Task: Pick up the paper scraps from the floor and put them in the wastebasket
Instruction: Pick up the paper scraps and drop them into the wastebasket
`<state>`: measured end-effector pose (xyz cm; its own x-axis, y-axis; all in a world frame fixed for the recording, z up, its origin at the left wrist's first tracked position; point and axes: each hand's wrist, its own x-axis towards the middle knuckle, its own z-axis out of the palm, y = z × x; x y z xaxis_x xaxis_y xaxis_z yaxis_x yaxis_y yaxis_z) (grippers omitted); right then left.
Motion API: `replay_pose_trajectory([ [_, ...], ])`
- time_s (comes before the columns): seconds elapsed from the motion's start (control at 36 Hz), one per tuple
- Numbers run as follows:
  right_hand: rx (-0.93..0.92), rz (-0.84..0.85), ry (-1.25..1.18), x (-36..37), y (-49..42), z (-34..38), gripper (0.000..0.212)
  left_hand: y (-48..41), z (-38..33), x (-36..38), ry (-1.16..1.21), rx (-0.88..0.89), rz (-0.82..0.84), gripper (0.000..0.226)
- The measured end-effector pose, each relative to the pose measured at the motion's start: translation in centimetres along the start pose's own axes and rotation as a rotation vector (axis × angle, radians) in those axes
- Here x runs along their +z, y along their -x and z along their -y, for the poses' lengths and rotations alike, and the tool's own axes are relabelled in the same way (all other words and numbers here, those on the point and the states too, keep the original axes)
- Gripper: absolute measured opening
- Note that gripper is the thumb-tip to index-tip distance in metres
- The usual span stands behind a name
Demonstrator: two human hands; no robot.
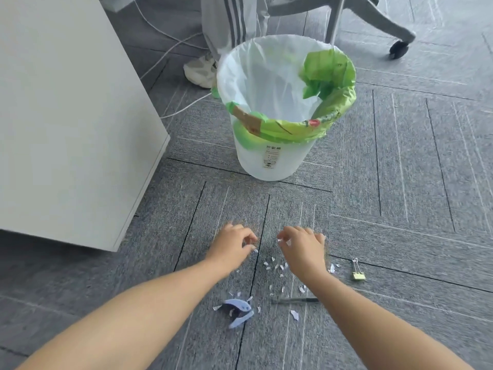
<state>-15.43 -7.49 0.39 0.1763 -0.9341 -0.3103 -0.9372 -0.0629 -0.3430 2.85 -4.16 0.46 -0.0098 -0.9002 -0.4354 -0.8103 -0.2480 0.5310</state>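
The left hand (pixel 232 247) hangs low over the grey carpet floor (pixel 400 209), fingers curled in with the tips drawn together near a small white scrap; whether it actually pinches that scrap is hard to tell through the blur. The right hand (pixel 304 249) is just beside it, fingers likewise curled, and a bit of white paper shows at its fingertips (pixel 281 240), so it seems to be pinching a scrap. Between and below the two hands the paper scraps (pixel 274 268) lie scattered on the carpet, most of them small and white, a few larger ones nearer the camera. Among them lie a blue plastic clip (pixel 238 312) and a dark pen (pixel 296 299); a yellow binder clip (pixel 357 271) sits to the right. The wastebasket (pixel 272 158), white with a clear liner and green bag over its rim, stands upright beyond the hands, apart from the scraps. A white cabinet (pixel 66 116) fills the left side.
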Motion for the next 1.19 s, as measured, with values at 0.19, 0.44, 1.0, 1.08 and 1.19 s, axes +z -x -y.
replay_pose_trajectory([
  [0.19,0.033,-0.004,0.040,1.1,-0.8,0.0,0.021,-0.6,0.3,0.8,-0.108,0.036,-0.099,0.019],
  [0.44,-0.014,-0.046,0.065,1.4,-1.1,-0.4,0.010,-0.8,0.9,1.5,-0.184,0.098,-0.158,0.020],
  [1.0,-0.158,0.023,0.153,1.2,0.3,-1.4,0.013,0.0,-0.8,3.0,-0.258,0.133,-0.035,0.015],
  [1.08,-0.172,0.029,0.127,1.6,2.1,-2.7,0.007,0.6,-1.2,3.6,-0.219,0.149,-0.009,0.014],
  [1.19,-0.134,0.047,0.105,2.3,3.4,-3.2,0.006,0.8,-1.4,4.1,-0.228,0.143,0.010,0.011],
])
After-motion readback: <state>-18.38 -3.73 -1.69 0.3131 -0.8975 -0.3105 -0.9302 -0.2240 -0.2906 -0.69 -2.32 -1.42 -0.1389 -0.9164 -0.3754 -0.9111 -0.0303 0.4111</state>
